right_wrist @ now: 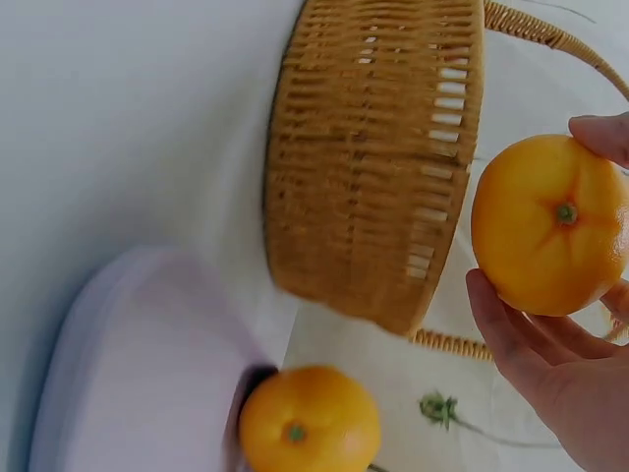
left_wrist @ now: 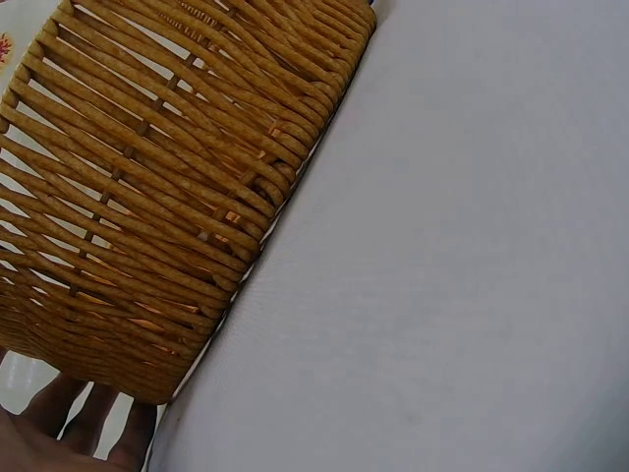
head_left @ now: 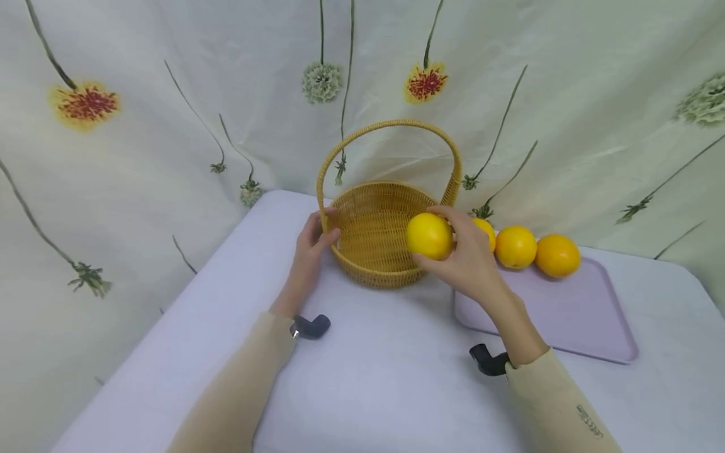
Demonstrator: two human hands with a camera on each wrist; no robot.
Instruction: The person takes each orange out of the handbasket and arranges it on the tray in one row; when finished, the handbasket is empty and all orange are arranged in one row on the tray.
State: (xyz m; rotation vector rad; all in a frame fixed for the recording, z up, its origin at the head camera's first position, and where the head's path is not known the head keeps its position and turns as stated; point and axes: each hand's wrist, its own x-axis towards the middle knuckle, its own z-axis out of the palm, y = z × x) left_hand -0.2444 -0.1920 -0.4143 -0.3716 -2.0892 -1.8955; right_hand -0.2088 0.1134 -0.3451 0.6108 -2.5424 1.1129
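Observation:
A round wicker basket (head_left: 378, 277) with a tall arched handle stands on the table, its inside bare. My left hand (head_left: 314, 238) grips the basket's left rim near the foot of the handle. In the left wrist view, the fingers (left_wrist: 86, 418) lie against the outer wall. My right hand (head_left: 467, 261) holds an orange (head_left: 430, 236) between thumb and fingers, over the basket's right rim. The right wrist view shows this orange (right_wrist: 550, 224) raised beside the rim, apart from the basket wall (right_wrist: 369, 157).
A lilac tray (head_left: 566, 321) lies to the right of the basket. Along its far edge sit three oranges, one (head_left: 483, 234) partly hidden by my right hand, then a middle one (head_left: 515, 247) and a right one (head_left: 557, 255). Behind the table hangs a flowered cloth (head_left: 255, 75).

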